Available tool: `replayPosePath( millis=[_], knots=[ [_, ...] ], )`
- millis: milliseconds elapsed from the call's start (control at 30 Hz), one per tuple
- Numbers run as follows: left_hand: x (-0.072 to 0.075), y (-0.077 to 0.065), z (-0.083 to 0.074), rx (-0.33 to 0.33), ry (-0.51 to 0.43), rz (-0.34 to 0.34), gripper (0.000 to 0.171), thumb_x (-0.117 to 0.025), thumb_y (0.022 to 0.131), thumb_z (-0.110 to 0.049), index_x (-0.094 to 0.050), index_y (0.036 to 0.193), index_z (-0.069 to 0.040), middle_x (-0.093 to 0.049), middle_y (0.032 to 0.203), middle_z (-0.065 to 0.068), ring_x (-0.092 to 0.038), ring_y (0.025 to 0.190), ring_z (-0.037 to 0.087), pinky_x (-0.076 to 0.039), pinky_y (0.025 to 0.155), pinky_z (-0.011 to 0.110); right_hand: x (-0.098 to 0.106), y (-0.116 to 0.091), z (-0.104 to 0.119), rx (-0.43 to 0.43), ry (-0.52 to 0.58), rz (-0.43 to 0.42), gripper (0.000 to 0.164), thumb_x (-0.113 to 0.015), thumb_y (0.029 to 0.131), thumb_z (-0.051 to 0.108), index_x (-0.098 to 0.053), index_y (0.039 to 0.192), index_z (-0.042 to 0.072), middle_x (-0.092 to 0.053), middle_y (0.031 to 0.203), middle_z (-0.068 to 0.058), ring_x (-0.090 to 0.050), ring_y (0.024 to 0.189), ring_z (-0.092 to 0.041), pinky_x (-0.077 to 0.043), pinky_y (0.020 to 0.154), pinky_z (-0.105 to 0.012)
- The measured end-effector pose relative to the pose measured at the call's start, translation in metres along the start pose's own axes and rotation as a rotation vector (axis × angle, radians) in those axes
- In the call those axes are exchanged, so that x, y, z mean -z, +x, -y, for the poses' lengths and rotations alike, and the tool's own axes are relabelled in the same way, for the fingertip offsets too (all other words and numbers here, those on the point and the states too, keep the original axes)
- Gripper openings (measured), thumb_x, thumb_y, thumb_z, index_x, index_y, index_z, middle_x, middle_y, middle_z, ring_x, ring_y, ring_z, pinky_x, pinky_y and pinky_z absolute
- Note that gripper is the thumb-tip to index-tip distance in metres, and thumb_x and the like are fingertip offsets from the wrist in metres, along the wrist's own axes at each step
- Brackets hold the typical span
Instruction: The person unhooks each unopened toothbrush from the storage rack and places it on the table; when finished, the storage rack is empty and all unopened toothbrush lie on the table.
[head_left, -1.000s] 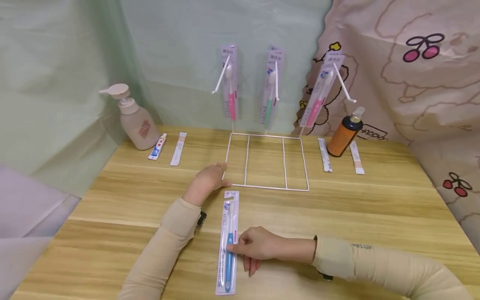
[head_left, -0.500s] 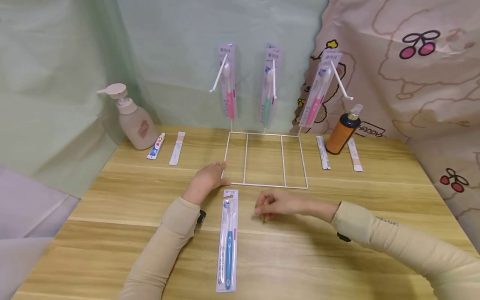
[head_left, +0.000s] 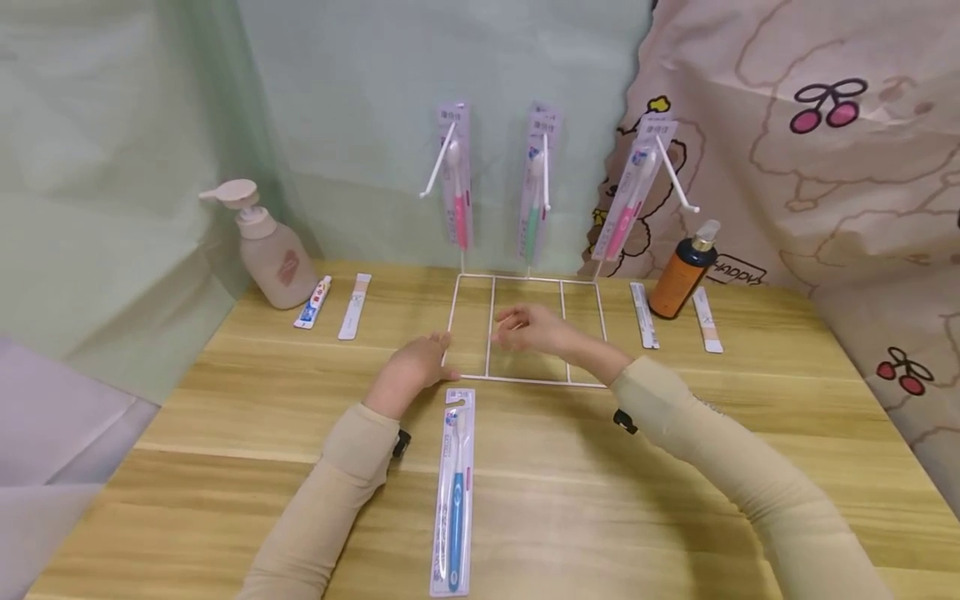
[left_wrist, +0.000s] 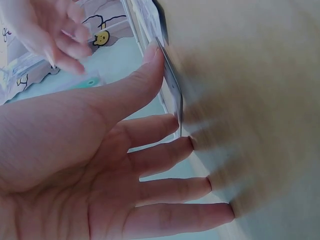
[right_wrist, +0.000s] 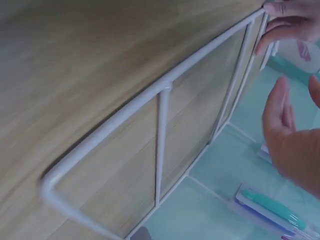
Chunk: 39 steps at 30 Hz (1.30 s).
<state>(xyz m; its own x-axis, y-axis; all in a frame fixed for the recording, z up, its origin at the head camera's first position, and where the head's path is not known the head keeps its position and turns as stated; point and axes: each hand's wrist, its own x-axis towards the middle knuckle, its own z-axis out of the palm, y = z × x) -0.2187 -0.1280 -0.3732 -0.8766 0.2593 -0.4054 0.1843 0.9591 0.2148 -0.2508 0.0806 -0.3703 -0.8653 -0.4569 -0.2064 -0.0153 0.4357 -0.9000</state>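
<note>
A white wire rack (head_left: 528, 382) has its base flat on the wooden table. My left hand (head_left: 412, 365) rests at the base's front left corner, its fingers extended and spread on the table in the left wrist view. Over the base is my right hand (head_left: 536, 327), fingers loosely bent and holding nothing. From the rack's hooks hang packaged toothbrushes: a pink one (head_left: 461, 221) at left, a green one (head_left: 531, 221) in the middle, another pink one (head_left: 619, 229) at right. In front of the rack lies a packaged blue toothbrush (head_left: 453, 492).
At the back left stand a pump bottle (head_left: 277, 262), a small toothpaste tube (head_left: 312, 302) and a thin white sachet (head_left: 354, 307). On the right are an orange spray bottle (head_left: 678, 279) and two more narrow sachets, one (head_left: 644, 315) left of it and one (head_left: 707, 320) right.
My right hand has let go of the packaged blue toothbrush and moved forward over the rack base. The left hand and the toothbrush have stayed in place.
</note>
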Motion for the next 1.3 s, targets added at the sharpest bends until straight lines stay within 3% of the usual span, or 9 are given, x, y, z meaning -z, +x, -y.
replayPosePath(
  millis=[267,533,633,800,900,1067,1300],
  knots=[
    [0.0,0.001,0.0,0.03,-0.003,0.01,0.077,-0.059,0.089,-0.035,-0.021,0.148,-0.003,-0.02,0.152,0.019,-0.027,0.136,0.038,-0.028,0.111,0.048,-0.003,0.043,0.018,0.026,-0.06,-0.182,0.059,-0.066,0.087,0.024,-0.042,0.135,-0.002,-0.054,0.127,-0.017,-0.051,0.118,-0.03,-0.046,0.098,-0.038],
    [-0.004,0.002,0.001,0.029,-0.018,-0.015,0.078,-0.06,0.088,-0.037,-0.022,0.148,-0.006,-0.021,0.152,0.017,-0.028,0.136,0.037,-0.03,0.11,0.048,-0.011,0.078,0.046,0.138,-0.198,-0.432,0.067,-0.07,0.084,0.032,-0.038,0.13,-0.004,-0.055,0.119,-0.024,-0.056,0.106,-0.032,-0.052,0.088,-0.037],
    [-0.003,0.001,0.0,0.026,-0.019,-0.027,0.077,-0.061,0.087,-0.036,-0.024,0.148,-0.006,-0.023,0.152,0.017,-0.029,0.136,0.037,-0.031,0.109,0.048,-0.016,0.084,0.054,0.115,-0.22,-0.438,0.072,-0.066,0.086,0.036,-0.029,0.133,-0.004,-0.054,0.114,-0.025,-0.058,0.099,-0.034,-0.053,0.083,-0.038],
    [-0.005,0.0,0.0,0.016,-0.006,-0.044,0.075,-0.062,0.087,-0.035,-0.028,0.146,-0.005,-0.028,0.15,0.018,-0.033,0.134,0.037,-0.032,0.109,0.048,-0.021,0.09,0.06,0.031,-0.192,-0.382,0.08,-0.058,0.091,0.04,-0.009,0.137,-0.003,-0.052,0.115,-0.029,-0.057,0.102,-0.038,-0.05,0.091,-0.038],
    [-0.006,0.0,-0.002,0.01,-0.023,-0.049,0.074,-0.062,0.087,-0.033,-0.029,0.146,-0.004,-0.03,0.149,0.018,-0.033,0.134,0.037,-0.032,0.109,0.046,-0.019,0.096,0.061,0.005,-0.178,-0.41,0.081,-0.056,0.092,0.039,-0.005,0.138,-0.003,-0.053,0.114,-0.029,-0.059,0.099,-0.037,-0.051,0.09,-0.039],
    [-0.007,-0.001,-0.004,0.03,0.003,-0.041,0.075,-0.062,0.087,-0.036,-0.028,0.146,-0.006,-0.028,0.15,0.016,-0.033,0.134,0.036,-0.033,0.109,0.046,-0.015,0.106,0.061,0.007,-0.18,-0.474,0.071,-0.056,0.093,0.036,-0.015,0.136,-0.003,-0.053,0.11,-0.025,-0.059,0.092,-0.033,-0.053,0.081,-0.039],
    [-0.006,-0.001,0.0,0.046,0.006,-0.058,0.077,-0.063,0.085,-0.037,-0.029,0.146,-0.006,-0.03,0.15,0.016,-0.034,0.133,0.037,-0.034,0.108,0.046,-0.013,0.118,0.059,0.045,-0.299,-0.596,0.042,-0.058,0.091,0.036,-0.052,0.113,0.0,-0.062,0.098,-0.014,-0.059,0.079,-0.025,-0.052,0.065,-0.034]
  ],
)
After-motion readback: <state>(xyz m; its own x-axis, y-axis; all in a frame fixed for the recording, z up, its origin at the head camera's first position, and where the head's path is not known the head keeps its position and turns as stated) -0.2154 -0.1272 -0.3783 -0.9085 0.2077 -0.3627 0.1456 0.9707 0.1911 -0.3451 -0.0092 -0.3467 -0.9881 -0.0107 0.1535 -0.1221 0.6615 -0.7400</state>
